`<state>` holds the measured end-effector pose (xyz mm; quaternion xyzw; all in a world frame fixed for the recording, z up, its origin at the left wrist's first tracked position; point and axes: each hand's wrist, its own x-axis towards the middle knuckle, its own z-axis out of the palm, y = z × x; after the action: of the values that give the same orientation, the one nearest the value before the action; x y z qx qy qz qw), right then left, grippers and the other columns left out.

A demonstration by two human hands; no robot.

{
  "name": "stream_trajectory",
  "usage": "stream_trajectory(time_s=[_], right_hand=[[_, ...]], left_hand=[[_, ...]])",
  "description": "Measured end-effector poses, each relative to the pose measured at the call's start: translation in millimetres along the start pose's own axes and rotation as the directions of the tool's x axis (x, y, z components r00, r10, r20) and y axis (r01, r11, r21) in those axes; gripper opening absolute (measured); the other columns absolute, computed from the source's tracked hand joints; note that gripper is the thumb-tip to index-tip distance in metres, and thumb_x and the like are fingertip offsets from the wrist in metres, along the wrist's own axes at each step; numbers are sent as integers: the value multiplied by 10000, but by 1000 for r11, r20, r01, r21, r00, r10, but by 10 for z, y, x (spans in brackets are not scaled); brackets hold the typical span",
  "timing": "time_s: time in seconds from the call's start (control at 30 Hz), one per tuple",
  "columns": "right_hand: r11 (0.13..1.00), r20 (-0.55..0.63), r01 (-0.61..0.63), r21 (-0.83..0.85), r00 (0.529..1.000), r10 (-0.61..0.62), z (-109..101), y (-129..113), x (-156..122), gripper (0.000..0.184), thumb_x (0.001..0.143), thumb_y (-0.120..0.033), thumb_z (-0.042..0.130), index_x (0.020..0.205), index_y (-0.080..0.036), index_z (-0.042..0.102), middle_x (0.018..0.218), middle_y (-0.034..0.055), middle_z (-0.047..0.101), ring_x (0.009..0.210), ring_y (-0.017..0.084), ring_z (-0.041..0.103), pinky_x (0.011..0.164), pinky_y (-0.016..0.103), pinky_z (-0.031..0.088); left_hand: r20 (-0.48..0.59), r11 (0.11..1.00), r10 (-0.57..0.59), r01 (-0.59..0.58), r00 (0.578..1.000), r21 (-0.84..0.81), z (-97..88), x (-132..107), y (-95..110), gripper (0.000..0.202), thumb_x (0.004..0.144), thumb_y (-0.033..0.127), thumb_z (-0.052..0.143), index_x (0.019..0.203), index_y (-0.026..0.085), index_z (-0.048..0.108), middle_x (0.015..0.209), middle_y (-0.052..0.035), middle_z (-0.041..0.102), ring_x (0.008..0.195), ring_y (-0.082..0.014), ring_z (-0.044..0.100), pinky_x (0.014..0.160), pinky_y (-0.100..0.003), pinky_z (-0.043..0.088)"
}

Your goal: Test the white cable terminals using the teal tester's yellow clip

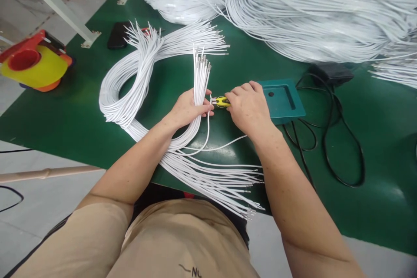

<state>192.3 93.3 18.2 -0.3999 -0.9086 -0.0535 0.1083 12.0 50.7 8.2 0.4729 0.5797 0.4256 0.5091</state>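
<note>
My left hand (189, 107) is closed around a bundle of white cables (201, 69) whose metal-tipped ends stand upright above my fingers. One single white cable (208, 132) loops from that hand toward the right. My right hand (249, 106) is closed on a small yellow and black tool (221, 102) that sits between both hands, just left of a teal box (283, 102). The rest of the bundle curls in a loop (120, 82) to the left and fans out over the near table edge (221, 182).
A large heap of white cables (309, 8) fills the far side of the green table (81, 117). Black cords (339, 139) run from a black adapter (330, 73) right of the teal box. A black phone (117, 34) lies far left. A red and yellow object (34, 63) stands on the floor.
</note>
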Motion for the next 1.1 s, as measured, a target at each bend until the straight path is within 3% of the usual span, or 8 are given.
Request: stream_trajectory(time_s=[0.4, 0.5, 0.57, 0.67, 0.9, 1.1], right_hand=[[997, -17, -32, 66, 999, 33, 65, 73, 45, 217, 860, -181, 531, 862, -166, 748, 734, 121, 683, 902, 296, 518, 882, 504, 380], [993, -36, -31, 112, 999, 35, 20, 39, 26, 247, 856, -204, 553, 1044, -169, 709, 986, 128, 711, 1042, 314, 526, 974, 544, 354], [989, -90, -26, 147, 995, 39, -19, -3, 16, 318, 872, -223, 537, 1167, -187, 650, 1221, 119, 649, 1171, 311, 493, 1064, 567, 287], [979, -151, -5, 204, 988, 37, -55, -82, 21, 322, 903, -242, 479, 1189, -216, 625, 1343, 89, 577, 1262, 294, 453, 1128, 572, 215], [975, -182, 51, 215, 983, -12, -17, -128, 60, 257, 911, -205, 423, 942, -215, 677, 1234, 64, 629, 1248, 256, 465, 1161, 534, 187], [991, -93, -28, 133, 995, 40, -6, -30, 23, 216, 884, -177, 444, 940, -177, 653, 976, 99, 687, 1026, 264, 554, 1108, 557, 229]], left_hand=[[-39, 995, 29, -25, 999, 98, -37, 47, -89, 370, 662, 125, 735, 1006, 140, 597, 734, -34, 720, 640, -180, 705, 637, -290, 546], [-19, 997, 43, -42, 999, 60, -24, 10, -51, 381, 674, 142, 739, 1030, 134, 603, 753, -38, 717, 660, -177, 707, 635, -281, 545], [-9, 997, 58, -58, 998, 43, -13, -19, -18, 388, 681, 151, 740, 1043, 133, 601, 766, -37, 715, 663, -171, 706, 635, -276, 545], [-4, 996, 75, -74, 997, 41, -2, -42, 4, 370, 689, 148, 730, 1035, 127, 600, 754, -32, 714, 658, -163, 702, 636, -266, 544], [16, 998, 55, -56, 998, 35, -1, -38, 3, 364, 683, 140, 727, 1023, 119, 597, 760, -40, 723, 692, -179, 715, 666, -277, 553], [-6, 998, 33, -33, 999, 52, -25, -12, -18, 376, 680, 169, 746, 1025, 127, 603, 762, -51, 730, 686, -189, 719, 680, -301, 559]])
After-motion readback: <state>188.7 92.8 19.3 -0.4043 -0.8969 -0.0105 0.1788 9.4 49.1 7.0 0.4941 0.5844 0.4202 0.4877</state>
